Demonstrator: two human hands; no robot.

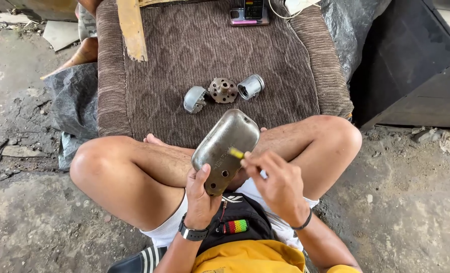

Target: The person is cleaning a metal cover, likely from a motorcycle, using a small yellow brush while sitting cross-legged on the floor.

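**Risk notes: cover held over the lap, tool tip at the surface**

Person sits cross-legged on the concrete floor point(43, 222), facing a brown ribbed cushion point(204, 45).

Left hand point(200, 197): fingers closed round the lower end of a rounded grey metal cover point(225, 146), thumb on its face near two small holes. Cover is tilted, upper end over the knees, clear of the cushion.

Right hand point(278, 182): pinched together on a small tool with a yellow tip point(236, 152); tip touches the cover near its middle. Tool's kind cannot be told.

On the cushion, in a row, near one another: a grey dome-shaped part point(195, 99), a perforated round disc point(223, 90), a short metal cylinder point(250, 86). A phone point(250, 12) lies at the far edge.

Judged hazards:
- One-hand grip at one end only; pressure from the tool could twist the cover loose onto bare legs.
- Tip may skid on smooth curved metal toward the left thumb.
- Cylinder could roll off the soft cushion if a knee nudges it; small parts would be hard to find amid floor debris.
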